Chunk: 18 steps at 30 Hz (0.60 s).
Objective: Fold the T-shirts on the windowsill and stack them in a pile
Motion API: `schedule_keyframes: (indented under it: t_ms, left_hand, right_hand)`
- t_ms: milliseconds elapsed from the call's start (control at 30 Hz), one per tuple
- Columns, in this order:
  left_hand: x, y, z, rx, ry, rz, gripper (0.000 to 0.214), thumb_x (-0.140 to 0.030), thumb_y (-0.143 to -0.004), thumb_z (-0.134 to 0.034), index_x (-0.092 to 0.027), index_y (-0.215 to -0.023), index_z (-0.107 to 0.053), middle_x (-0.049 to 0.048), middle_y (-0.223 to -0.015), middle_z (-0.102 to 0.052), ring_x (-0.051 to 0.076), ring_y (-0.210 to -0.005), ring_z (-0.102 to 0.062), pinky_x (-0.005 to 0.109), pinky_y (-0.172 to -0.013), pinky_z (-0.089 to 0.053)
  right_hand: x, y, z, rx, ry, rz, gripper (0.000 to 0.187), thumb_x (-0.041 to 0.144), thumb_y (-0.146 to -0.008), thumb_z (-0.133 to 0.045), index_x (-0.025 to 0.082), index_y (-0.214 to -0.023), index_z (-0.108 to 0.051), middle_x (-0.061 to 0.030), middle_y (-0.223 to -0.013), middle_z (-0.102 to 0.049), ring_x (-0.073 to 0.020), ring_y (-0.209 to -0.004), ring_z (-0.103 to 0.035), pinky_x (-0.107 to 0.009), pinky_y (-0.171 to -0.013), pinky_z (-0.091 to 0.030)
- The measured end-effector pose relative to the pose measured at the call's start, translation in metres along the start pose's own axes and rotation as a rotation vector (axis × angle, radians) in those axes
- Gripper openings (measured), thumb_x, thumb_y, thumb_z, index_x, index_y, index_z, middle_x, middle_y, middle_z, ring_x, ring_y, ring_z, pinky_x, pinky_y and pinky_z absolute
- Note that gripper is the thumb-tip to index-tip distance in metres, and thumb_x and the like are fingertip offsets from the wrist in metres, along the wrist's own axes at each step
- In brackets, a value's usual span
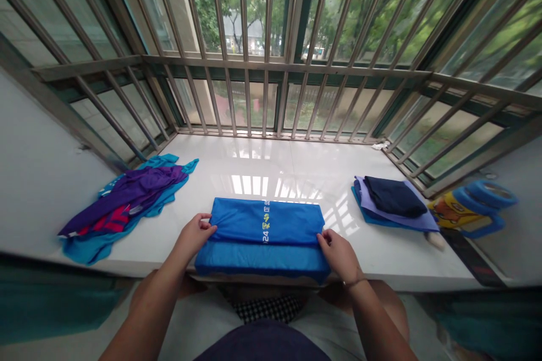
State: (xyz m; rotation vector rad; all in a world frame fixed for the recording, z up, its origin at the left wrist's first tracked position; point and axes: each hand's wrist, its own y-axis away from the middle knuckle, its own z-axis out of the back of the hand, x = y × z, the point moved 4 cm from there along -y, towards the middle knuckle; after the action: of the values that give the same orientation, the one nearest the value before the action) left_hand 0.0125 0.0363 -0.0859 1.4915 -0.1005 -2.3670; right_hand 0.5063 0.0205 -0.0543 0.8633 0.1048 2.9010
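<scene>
A blue shirt [241, 223] with white and yellow print lies partly folded on the white sill in front of me. Its upper layer is doubled over, and a lighter blue strip shows along the near side, hanging slightly at the sill's edge. My left hand [198, 232] pinches the left edge of the folded layer between thumb and fingers. At the opposite edge, my right hand [336, 249] pinches the near right corner of that layer. Both hands rest low, close to the cloth.
A loose heap of purple, red and teal clothes [131, 200] lies at the left. Folded clothes [393, 197] are stacked on the right, near a yellow and blue jug [474, 206] and a dark flat object [472, 256]. Metal bars [266, 67] line the window behind the white sill [271, 163].
</scene>
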Motion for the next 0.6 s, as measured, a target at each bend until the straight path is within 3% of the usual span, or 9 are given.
schedule_keyframes:
  t_ms: [100, 300, 467, 600]
  left_hand:
    - [0.005, -0.001, 0.002, -0.021, 0.027, -0.017, 0.061, -0.054, -0.064, -0.076, -0.022, -0.113, -0.059, -0.0019, -0.073, -0.068, 0.022, -0.066, -0.067, 0.030, -0.057, -0.048]
    - [0.019, -0.001, 0.006, -0.060, -0.016, -0.032, 0.051, -0.053, -0.064, -0.072, -0.022, -0.103, -0.062, -0.0005, -0.074, -0.067, 0.024, -0.071, -0.069, 0.033, -0.065, -0.052]
    - [0.012, 0.003, 0.009, -0.062, 0.054, -0.092, 0.047, -0.054, -0.063, -0.076, -0.023, -0.096, -0.062, -0.0004, -0.076, -0.066, 0.023, -0.073, -0.067, 0.034, -0.069, -0.053]
    - [0.002, 0.007, 0.011, 0.007, 0.110, -0.050, 0.053, -0.056, -0.062, -0.079, -0.022, -0.099, -0.063, -0.0010, -0.075, -0.065, 0.022, -0.070, -0.065, 0.032, -0.062, -0.051]
  right_hand:
    - [0.005, 0.001, 0.002, -0.050, -0.048, 0.052, 0.031, 0.049, -0.103, -0.051, 0.025, -0.087, -0.062, -0.0042, -0.083, -0.074, -0.0238, -0.079, -0.070, -0.032, -0.072, -0.043]
    - [-0.002, 0.003, -0.006, 0.026, 0.027, 0.054, 0.026, 0.044, -0.100, -0.054, 0.025, -0.083, -0.062, -0.0048, -0.082, -0.074, -0.0242, -0.079, -0.070, -0.032, -0.070, -0.043]
    - [-0.004, 0.007, -0.008, 0.000, 0.010, 0.049, 0.030, 0.048, -0.102, -0.053, 0.025, -0.087, -0.065, -0.0056, -0.085, -0.074, -0.0243, -0.080, -0.070, -0.032, -0.071, -0.044]
    - [-0.002, 0.013, -0.010, -0.027, -0.026, 0.135, 0.027, 0.051, -0.093, -0.068, 0.024, -0.095, -0.065, -0.0067, -0.091, -0.074, -0.0256, -0.083, -0.070, -0.034, -0.074, -0.050]
